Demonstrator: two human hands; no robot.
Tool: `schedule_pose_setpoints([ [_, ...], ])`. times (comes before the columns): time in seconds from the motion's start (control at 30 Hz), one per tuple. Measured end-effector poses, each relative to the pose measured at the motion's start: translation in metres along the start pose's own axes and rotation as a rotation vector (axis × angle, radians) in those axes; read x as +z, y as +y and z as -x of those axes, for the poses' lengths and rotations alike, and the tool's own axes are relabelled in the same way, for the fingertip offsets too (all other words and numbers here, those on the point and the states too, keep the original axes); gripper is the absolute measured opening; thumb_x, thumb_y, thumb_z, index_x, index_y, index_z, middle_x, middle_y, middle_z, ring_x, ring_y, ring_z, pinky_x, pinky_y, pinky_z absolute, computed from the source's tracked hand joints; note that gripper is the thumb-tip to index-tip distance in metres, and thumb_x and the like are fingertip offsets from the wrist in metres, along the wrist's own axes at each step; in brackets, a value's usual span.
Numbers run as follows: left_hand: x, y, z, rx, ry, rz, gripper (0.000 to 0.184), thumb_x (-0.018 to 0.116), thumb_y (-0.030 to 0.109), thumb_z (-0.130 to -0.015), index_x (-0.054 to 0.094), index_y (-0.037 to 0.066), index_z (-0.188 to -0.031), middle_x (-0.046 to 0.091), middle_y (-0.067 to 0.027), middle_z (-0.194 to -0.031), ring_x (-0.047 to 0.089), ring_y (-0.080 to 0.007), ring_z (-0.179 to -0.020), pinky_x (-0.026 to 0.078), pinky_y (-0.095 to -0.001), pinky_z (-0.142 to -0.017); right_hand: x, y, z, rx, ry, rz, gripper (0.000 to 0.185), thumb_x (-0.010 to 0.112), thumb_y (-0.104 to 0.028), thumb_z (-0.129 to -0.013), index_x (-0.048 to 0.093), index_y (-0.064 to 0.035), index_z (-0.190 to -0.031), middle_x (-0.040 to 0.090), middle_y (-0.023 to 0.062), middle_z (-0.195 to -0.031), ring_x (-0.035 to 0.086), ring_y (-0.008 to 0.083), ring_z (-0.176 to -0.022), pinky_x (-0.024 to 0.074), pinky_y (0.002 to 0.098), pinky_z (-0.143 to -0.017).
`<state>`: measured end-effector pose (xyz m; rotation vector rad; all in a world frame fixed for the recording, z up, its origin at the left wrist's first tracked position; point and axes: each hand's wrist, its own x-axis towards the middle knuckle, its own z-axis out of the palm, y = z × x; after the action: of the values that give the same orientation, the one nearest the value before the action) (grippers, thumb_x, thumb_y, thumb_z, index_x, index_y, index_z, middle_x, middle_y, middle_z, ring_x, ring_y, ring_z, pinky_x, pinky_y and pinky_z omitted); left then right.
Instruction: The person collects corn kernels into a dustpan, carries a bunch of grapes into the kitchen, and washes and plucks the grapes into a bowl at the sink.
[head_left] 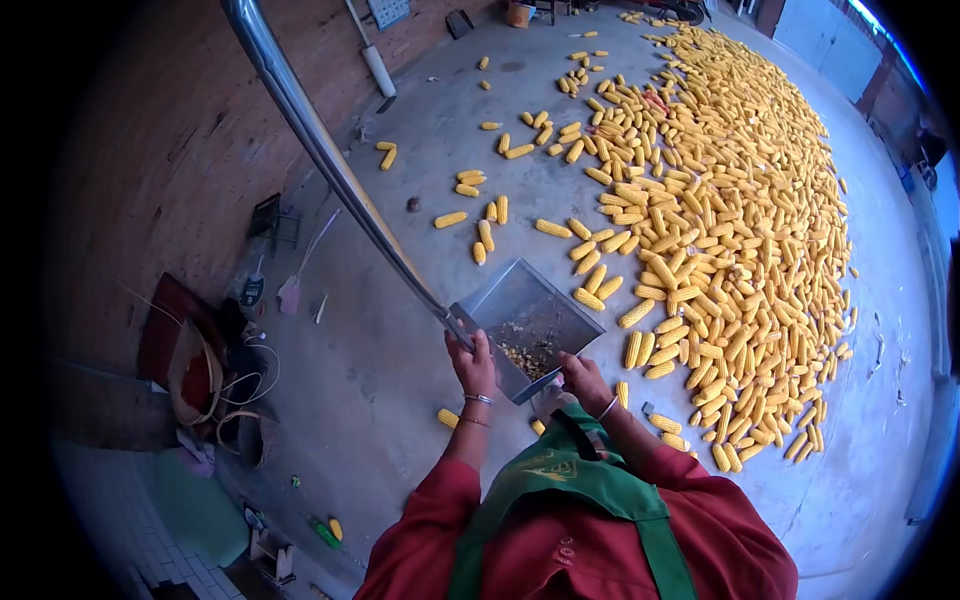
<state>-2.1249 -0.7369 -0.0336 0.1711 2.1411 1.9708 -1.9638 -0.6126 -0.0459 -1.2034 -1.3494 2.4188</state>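
A grey metal dustpan (515, 285) is held up in front of my body, tilted, with loose kernels and dark debris (535, 355) along its lower part. Its long shiny handle (345, 180) rises toward the upper left of the view. My left hand (472, 362) is closed around the left side, where the handle meets the pan. On the right, my right hand (585, 382) grips the near right corner of the pan. The parts of both hands beneath the pan are hidden.
A wide heap of yellow corn cobs (760, 220) covers the right of the concrete floor (370, 330). Scattered cobs (485, 235) lie left of it. Along the brick wall (170, 150) are a basket (195, 375), a small dark stool (270, 215) and a green bottle (326, 533).
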Motion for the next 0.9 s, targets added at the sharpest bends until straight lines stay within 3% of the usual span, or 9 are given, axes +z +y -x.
schedule_pose_setpoints([
  [0.1,0.04,0.002,-0.092,0.197,0.037,-0.16,0.036,0.056,0.024,-0.088,0.046,-0.001,-0.112,0.043,-0.0079,-0.118,0.049,-0.0104,-0.071,0.044,-0.0236,-0.054,0.01,-0.053,-0.086,0.051,-0.015,0.006,0.028,0.054,-0.034,-0.086,0.049,-0.0097,-0.073,0.04,-0.0033,-0.063,0.036,0.0074,-0.053,0.0304,0.023,-0.048],
  [0.13,0.056,0.031,-0.11,0.076,0.046,-0.102,0.026,0.054,0.023,-0.089,0.05,-0.001,-0.098,0.043,-0.0063,-0.121,0.05,-0.0106,-0.071,0.044,-0.0241,-0.055,0.014,-0.073,-0.108,0.012,0.017,0.079,0.028,0.054,-0.035,-0.086,0.048,-0.01,-0.075,0.039,-0.004,-0.063,0.036,0.0073,-0.052,0.0304,0.0229,-0.048],
  [0.23,0.101,0.047,-0.178,0.179,0.017,-0.162,0.025,0.054,0.024,-0.089,0.05,-0.001,-0.087,0.042,-0.007,-0.124,0.05,-0.0112,-0.073,0.045,-0.0243,-0.055,0.011,-0.127,-0.159,-0.007,-0.004,0.039,0.038,0.058,-0.042,-0.081,0.052,-0.0038,-0.08,0.04,-0.0018,-0.063,0.039,0.0084,-0.055,0.0375,0.0257,-0.05],
  [0.3,0.131,0.051,-0.217,0.085,-0.027,-0.087,0.027,0.055,0.025,-0.089,0.05,-0.001,-0.084,0.041,-0.0093,-0.125,0.051,-0.0138,-0.079,0.046,-0.0269,-0.059,0.006,-0.158,-0.195,0.018,0.002,0.024,0.04,0.058,-0.042,-0.081,0.053,-0.0028,-0.082,0.04,-0.0021,-0.064,0.039,0.0083,-0.056,0.0377,0.0256,-0.051],
  [0.4,0.163,0.052,-0.286,0.265,-0.011,-0.245,0.029,0.055,0.024,-0.089,0.051,-0.003,-0.097,0.042,-0.012,-0.121,0.051,-0.0179,-0.083,0.046,-0.0296,-0.071,0.021,-0.196,-0.261,0.01,0.025,-0.037,0.042,0.056,-0.043,-0.082,0.056,-0.0008,-0.087,0.043,-0.0007,-0.067,0.04,0.0087,-0.057,0.0384,0.025,-0.053],
  [0.53,0.195,0.064,-0.374,0.111,-0.044,-0.145,0.038,0.054,0.023,-0.089,0.049,-0.005,-0.114,0.044,-0.0142,-0.114,0.051,-0.019,-0.087,0.044,-0.0309,-0.075,0.036,-0.24,-0.327,0.015,0.004,0.018,0.048,0.056,-0.045,-0.082,0.058,0.0021,-0.092,0.049,0.0023,-0.074,0.043,0.0106,-0.062,0.0401,0.0262,-0.056],
  [0.7,0.27,0.041,-0.479,0.256,-0.21,-0.264,0.038,0.056,0.024,-0.088,0.049,-0.005,-0.112,0.043,-0.0152,-0.115,0.05,-0.0203,-0.091,0.043,-0.0322,-0.078,0.037,-0.275,-0.419,-0.008,0.258,-0.158,0.044,0.055,-0.044,-0.083,0.058,-0.0005,-0.086,0.046,0.0006,-0.069,0.041,0.01,-0.059,0.0379,0.026,-0.054],
  [0.8,0.295,0.057,-0.555,0.318,-0.287,-0.322,0.034,0.056,0.022,-0.088,0.05,-0.003,-0.11,0.043,-0.0127,-0.108,0.05,-0.0187,-0.087,0.043,-0.0322,-0.076,0.051,-0.295,-0.482,-0.05,0.122,-0.324,0.039,0.054,-0.043,-0.083,0.051,-0.0054,-0.075,0.037,-0.0035,-0.059,0.036,0.0088,-0.052,0.0317,0.0243,-0.048],
  [0.9,0.316,0.089,-0.605,0.193,-0.361,-0.242,0.034,0.057,0.021,-0.088,0.049,-0.002,-0.112,0.045,-0.0105,-0.101,0.049,-0.016,-0.082,0.043,-0.0313,-0.074,0.071,-0.333,-0.505,-0.069,0.184,-0.27,0.04,0.055,-0.042,-0.084,0.051,-0.0025,-0.076,0.042,-0.0012,-0.059,0.042,0.0096,-0.05,0.0356,0.0252,-0.047],
])
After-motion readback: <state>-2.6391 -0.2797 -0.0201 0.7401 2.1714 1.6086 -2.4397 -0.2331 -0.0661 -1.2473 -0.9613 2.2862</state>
